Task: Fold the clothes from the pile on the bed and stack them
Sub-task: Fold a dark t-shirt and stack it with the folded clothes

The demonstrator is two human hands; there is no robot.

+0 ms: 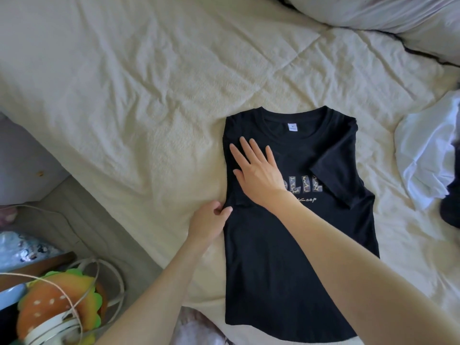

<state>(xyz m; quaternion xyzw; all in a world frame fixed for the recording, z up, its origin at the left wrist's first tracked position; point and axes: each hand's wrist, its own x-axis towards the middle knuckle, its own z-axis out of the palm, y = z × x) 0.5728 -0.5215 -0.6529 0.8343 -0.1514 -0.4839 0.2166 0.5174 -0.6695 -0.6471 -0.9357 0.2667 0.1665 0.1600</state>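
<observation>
A black T-shirt (293,245) with a patterned print lies face up on the cream bedspread (124,95), collar pointing away from me, both sleeves folded in over the front. My right hand (256,170) lies flat with straight fingers on the shirt's upper left chest. My left hand (211,220) pinches the shirt's left folded edge at about mid-height. A pile of white and dark clothes (428,158) sits at the right edge of the bed.
Pillows (398,13) lie at the far right corner. The bed's left edge drops to a floor area holding a burger-shaped plush (54,300), white hoops and a cord.
</observation>
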